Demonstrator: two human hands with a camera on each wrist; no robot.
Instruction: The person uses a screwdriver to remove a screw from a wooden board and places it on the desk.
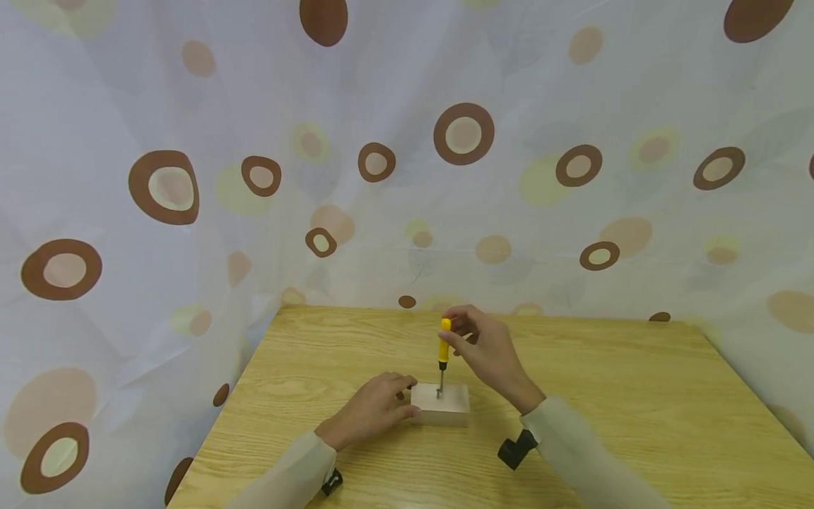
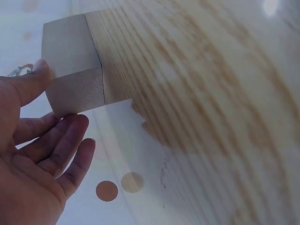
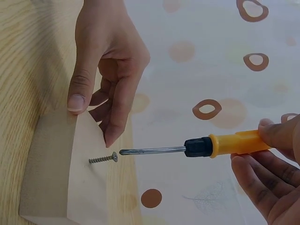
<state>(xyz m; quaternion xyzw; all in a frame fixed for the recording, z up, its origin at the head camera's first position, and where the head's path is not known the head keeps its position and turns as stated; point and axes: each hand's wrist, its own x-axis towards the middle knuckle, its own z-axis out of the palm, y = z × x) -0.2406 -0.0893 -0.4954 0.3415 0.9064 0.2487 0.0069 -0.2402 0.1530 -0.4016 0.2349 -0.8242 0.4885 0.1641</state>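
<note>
A pale wooden block [image 1: 448, 417] lies on the table, and a screw [image 3: 102, 160] stands upright in its top face with much of its thread exposed. My left hand [image 1: 376, 410] holds the block's left end, thumb on the near side and fingertips at the far side. My right hand [image 1: 492, 357] pinches the yellow handle of a screwdriver [image 1: 443, 348] between thumb and fingers. The screwdriver points straight down over the block. In the right wrist view, its tip is close to the screw head, with a small gap showing between them.
The light wood-grain table [image 1: 623, 396] extends around the block. Behind it and at both sides hangs a white curtain [image 1: 407, 205] with brown and beige circles. Each wrist carries a small black device [image 1: 516, 451] near the sleeve.
</note>
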